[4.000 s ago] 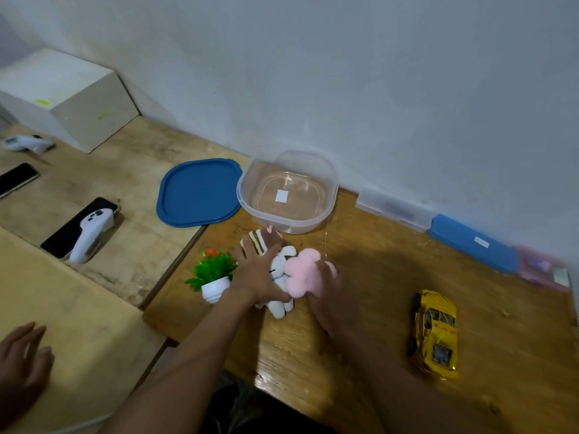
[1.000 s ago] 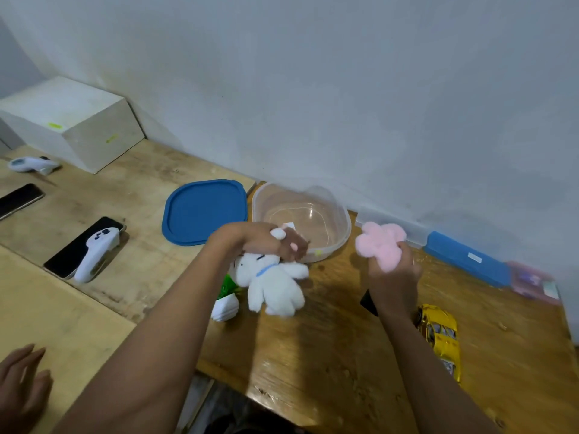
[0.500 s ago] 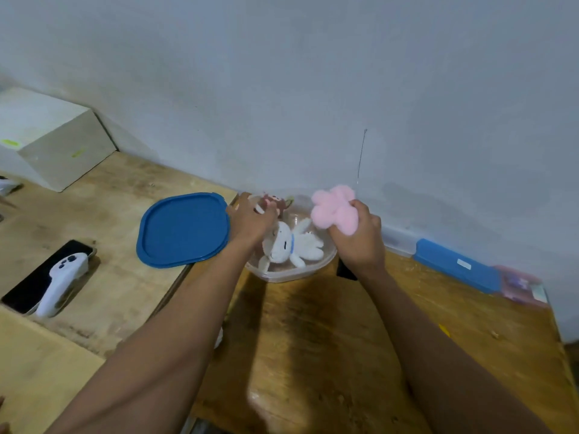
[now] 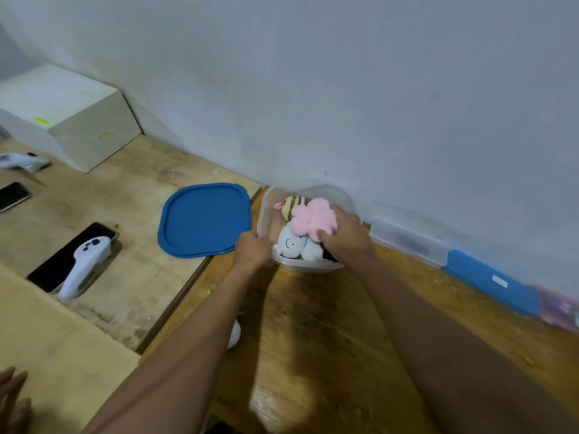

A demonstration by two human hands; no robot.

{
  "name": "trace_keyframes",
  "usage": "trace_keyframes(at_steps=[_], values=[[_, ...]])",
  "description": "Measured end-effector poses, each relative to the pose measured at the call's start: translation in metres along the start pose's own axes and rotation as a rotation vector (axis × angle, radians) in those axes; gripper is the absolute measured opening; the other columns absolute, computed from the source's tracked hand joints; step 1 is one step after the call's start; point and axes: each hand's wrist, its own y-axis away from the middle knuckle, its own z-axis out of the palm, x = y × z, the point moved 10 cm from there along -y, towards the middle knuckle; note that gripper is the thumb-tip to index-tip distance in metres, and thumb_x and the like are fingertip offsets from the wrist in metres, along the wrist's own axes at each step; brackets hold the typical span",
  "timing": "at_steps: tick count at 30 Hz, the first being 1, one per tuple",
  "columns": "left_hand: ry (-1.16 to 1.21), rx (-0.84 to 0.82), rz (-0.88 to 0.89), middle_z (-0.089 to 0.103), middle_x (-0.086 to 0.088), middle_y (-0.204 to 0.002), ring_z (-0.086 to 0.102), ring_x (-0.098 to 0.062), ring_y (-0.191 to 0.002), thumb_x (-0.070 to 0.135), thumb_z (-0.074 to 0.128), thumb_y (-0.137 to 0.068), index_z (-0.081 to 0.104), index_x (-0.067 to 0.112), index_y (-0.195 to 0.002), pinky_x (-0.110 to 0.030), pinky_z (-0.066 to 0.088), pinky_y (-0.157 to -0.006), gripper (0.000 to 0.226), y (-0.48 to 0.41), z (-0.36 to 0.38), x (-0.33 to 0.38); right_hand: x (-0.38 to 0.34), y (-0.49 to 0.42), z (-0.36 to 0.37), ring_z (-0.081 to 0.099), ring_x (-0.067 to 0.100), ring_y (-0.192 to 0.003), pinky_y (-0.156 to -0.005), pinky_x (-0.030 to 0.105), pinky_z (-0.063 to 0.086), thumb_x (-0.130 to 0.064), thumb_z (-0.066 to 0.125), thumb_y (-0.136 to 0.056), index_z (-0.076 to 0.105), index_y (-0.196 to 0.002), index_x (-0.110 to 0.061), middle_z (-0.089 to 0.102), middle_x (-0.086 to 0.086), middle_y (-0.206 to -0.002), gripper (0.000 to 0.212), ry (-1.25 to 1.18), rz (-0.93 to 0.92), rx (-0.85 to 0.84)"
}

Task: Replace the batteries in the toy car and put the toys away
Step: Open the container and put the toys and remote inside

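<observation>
A clear plastic container [image 4: 264,211] stands against the wall. Inside lie a white plush bunny [image 4: 293,244], a small striped bee plush [image 4: 291,206] and a pink fluffy plush [image 4: 313,219]. My right hand [image 4: 343,238] grips the pink plush and holds it down inside the container on top of the bunny. My left hand [image 4: 252,249] holds the container's near left rim. The blue lid [image 4: 203,219] lies flat on the table just left of the container. The yellow toy car is out of view.
A white box [image 4: 65,115] sits far left by the wall. A phone with a white controller [image 4: 83,260] on it lies left. A clear case [image 4: 407,241] and blue case [image 4: 488,278] line the wall at right. Another person's hand [image 4: 12,399] shows bottom left.
My right hand has brought the pink plush down into the container. My left hand has let go of the bunny, now lying inside, and taken the container's rim. The view shifted away from the car.
</observation>
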Motion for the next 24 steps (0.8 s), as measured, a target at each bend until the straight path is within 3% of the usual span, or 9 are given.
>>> trace_keyframes(at_steps=[3, 4, 7, 12, 16, 18, 20, 24], values=[[-0.049, 0.006, 0.117, 0.065, -0.016, -0.122, 0.06, -0.026, -0.098, 0.024, 0.049, -0.101, 0.062, 0.004, -0.127, -0.033, 0.05, -0.079, 0.036, -0.001, -0.005, 0.019, 0.014, 0.027, -0.031, 0.052, 0.034, -0.115, -0.091, 0.042, 0.043, -0.033, 0.054, -0.083, 0.053, -0.13, -0.022, 0.053, 0.015, -0.128, 0.049, 0.198, -0.032, 0.378], [-0.061, 0.014, 0.147, 0.06, -0.016, -0.132, 0.058, -0.027, -0.109, 0.028, 0.047, -0.102, 0.056, 0.006, -0.136, -0.034, 0.049, -0.088, 0.041, 0.0, -0.008, 0.024, 0.023, 0.034, -0.033, 0.051, 0.036, -0.115, -0.091, 0.041, 0.044, -0.031, 0.055, -0.085, 0.053, -0.131, -0.022, 0.052, 0.017, -0.128, 0.047, 0.142, 0.003, 0.393], [-0.213, 0.035, 0.16, 0.035, -0.011, -0.157, 0.035, -0.031, -0.142, 0.047, 0.042, -0.102, 0.03, 0.014, -0.153, -0.043, 0.032, -0.113, 0.063, 0.003, -0.021, 0.02, 0.044, 0.038, -0.005, 0.052, 0.03, -0.114, -0.087, 0.033, 0.045, -0.017, 0.049, -0.091, 0.038, -0.14, -0.028, 0.052, 0.012, -0.13, 0.052, -0.198, 0.118, 0.208], [-0.742, -0.019, -0.075, 0.018, -0.016, -0.158, 0.02, -0.039, -0.144, 0.065, 0.065, -0.077, 0.016, 0.02, -0.154, -0.053, 0.033, -0.111, 0.102, 0.036, -0.055, -0.038, 0.044, 0.047, 0.003, 0.044, 0.03, -0.13, -0.102, 0.037, 0.04, 0.002, 0.046, -0.088, 0.025, -0.15, -0.018, 0.045, 0.011, -0.144, 0.068, -0.369, 0.189, 0.254], [-0.749, -0.26, -0.311, 0.002, -0.014, -0.162, 0.014, -0.039, -0.148, 0.073, 0.078, -0.057, 0.003, 0.023, -0.157, -0.05, 0.033, -0.113, 0.135, 0.062, -0.04, -0.105, 0.051, 0.053, 0.01, 0.04, 0.029, -0.135, -0.105, 0.035, 0.038, 0.0, 0.048, -0.093, 0.022, -0.151, -0.017, 0.041, 0.009, -0.148, 0.065, -0.418, 0.295, 0.239], [-0.637, -0.212, -0.272, 0.006, -0.016, -0.161, 0.031, -0.039, -0.142, 0.059, 0.082, -0.066, 0.006, 0.022, -0.157, -0.046, 0.042, -0.106, 0.124, 0.068, -0.03, -0.115, 0.052, 0.054, 0.011, 0.041, 0.029, -0.134, -0.104, 0.036, 0.039, 0.0, 0.048, -0.093, 0.023, -0.15, -0.019, 0.043, 0.008, -0.147, 0.065, -0.45, 0.304, 0.225], [-0.565, -0.071, -0.155, 0.025, -0.016, -0.151, 0.049, -0.037, -0.125, 0.044, 0.079, -0.075, 0.024, 0.02, -0.152, -0.042, 0.05, -0.092, 0.097, 0.07, -0.029, -0.112, 0.052, 0.054, 0.013, 0.046, 0.029, -0.13, -0.102, 0.039, 0.042, -0.004, 0.051, -0.093, 0.029, -0.147, -0.02, 0.047, 0.007, -0.143, 0.06, -0.484, 0.3, 0.219], [-0.319, 0.134, 0.034, 0.052, -0.018, -0.124, 0.057, -0.03, -0.097, 0.027, 0.072, -0.081, 0.047, 0.013, -0.127, -0.038, 0.047, -0.071, 0.054, 0.072, -0.041, -0.088, 0.055, 0.056, 0.011, 0.056, 0.028, -0.118, -0.097, 0.046, 0.05, -0.013, 0.057, -0.092, 0.039, -0.14, -0.024, 0.056, 0.003, -0.134, 0.052, -0.526, 0.286, 0.213]])
